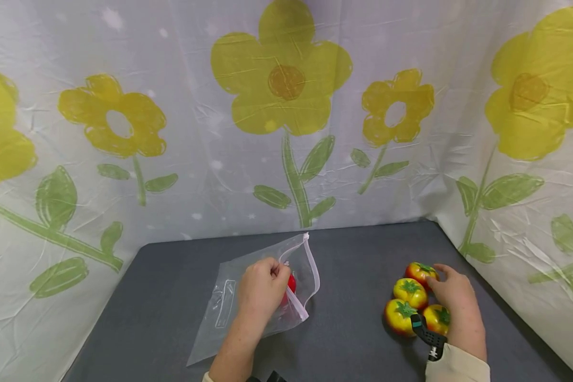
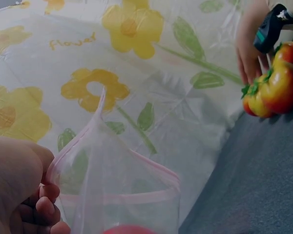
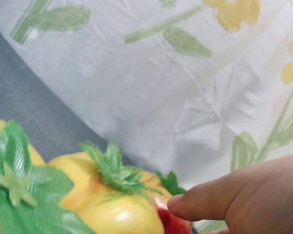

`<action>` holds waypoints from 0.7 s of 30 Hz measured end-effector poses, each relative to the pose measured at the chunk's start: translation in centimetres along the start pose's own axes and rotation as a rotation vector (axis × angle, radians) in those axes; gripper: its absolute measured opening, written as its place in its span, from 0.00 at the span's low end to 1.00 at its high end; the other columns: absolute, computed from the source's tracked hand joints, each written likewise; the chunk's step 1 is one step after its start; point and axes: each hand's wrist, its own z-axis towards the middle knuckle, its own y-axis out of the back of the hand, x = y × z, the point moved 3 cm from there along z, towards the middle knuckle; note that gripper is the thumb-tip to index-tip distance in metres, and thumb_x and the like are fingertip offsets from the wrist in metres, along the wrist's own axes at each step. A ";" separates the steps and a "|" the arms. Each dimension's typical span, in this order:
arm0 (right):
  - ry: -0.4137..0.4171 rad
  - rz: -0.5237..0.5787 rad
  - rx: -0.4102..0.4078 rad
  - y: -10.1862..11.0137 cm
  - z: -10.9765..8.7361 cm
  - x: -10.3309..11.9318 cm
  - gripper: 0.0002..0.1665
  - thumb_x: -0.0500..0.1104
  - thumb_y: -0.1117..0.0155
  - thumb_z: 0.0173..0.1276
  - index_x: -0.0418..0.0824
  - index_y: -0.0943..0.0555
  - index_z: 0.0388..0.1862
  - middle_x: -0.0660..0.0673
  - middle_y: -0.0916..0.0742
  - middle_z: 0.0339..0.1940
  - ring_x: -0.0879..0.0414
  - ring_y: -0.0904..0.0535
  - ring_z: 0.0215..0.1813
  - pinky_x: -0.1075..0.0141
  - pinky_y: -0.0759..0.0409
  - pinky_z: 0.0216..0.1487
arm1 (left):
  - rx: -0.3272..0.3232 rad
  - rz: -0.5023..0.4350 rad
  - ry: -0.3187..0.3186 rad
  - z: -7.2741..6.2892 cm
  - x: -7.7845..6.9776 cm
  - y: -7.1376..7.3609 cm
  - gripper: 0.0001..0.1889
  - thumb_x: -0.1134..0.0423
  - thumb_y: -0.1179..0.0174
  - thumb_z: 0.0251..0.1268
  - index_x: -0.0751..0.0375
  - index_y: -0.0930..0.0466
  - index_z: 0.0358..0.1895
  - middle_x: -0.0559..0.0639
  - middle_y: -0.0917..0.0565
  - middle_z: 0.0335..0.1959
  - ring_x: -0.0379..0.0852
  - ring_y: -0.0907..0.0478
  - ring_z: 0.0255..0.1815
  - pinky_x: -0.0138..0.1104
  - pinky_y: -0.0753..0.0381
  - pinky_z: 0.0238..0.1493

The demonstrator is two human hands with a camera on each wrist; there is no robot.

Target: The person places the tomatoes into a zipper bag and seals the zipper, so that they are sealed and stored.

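Note:
My left hand (image 1: pixel 262 284) pinches the edge of a clear zip bag (image 1: pixel 226 302) by its pale pink zip strip. Inside the bag is a round red thing (image 1: pixel 292 283), partly hidden by that hand. On the right, my right hand (image 1: pixel 458 292) reaches over the red-yellow toy tomato (image 1: pixel 417 272) farthest back, its straight thumb (image 3: pixel 198 201) at the red side. Beside it three more yellow-red tomatoes sit close together, one at the front left (image 1: pixel 398 318), one in the middle (image 1: pixel 408 292) and one by the wrist (image 1: pixel 436 320).
A dark grey table (image 1: pixel 344 329) carries everything. White sheeting with printed yellow flowers (image 1: pixel 286 79) hangs behind and along both sides. A black wrist strap (image 1: pixel 430 337) on the right arm overlaps the nearest tomatoes in the head view.

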 end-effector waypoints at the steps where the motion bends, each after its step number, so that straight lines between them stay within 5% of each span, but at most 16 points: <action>1: 0.000 -0.001 0.015 -0.1 0.1 -0.2 0.36 0.50 0.46 0.77 0.29 0.38 0.74 0.16 0.36 0.69 0.20 0.39 0.67 0.30 0.40 0.66 | 0.002 0.001 0.001 0.0 0.0 0.0 0.15 0.63 0.40 0.61 0.52 0.29 0.16 0.42 0.34 0.13 0.40 0.37 0.16 0.34 0.38 0.17; 6: -0.017 0.034 0.044 -0.8 0.6 -0.8 0.35 0.49 0.45 0.78 0.30 0.39 0.74 0.19 0.30 0.67 0.23 0.35 0.65 0.31 0.36 0.63 | 0.017 0.014 0.014 -0.1 0.1 0.0 0.15 0.62 0.40 0.61 0.52 0.29 0.17 0.42 0.33 0.14 0.40 0.36 0.16 0.34 0.38 0.17; 21: 0.000 0.035 -0.048 -0.6 0.1 0.0 0.37 0.52 0.44 0.78 0.31 0.39 0.74 0.20 0.29 0.66 0.24 0.32 0.63 0.32 0.34 0.62 | 0.021 0.017 0.006 -0.1 0.0 -0.1 0.16 0.62 0.40 0.61 0.51 0.30 0.16 0.42 0.34 0.13 0.40 0.37 0.16 0.33 0.38 0.16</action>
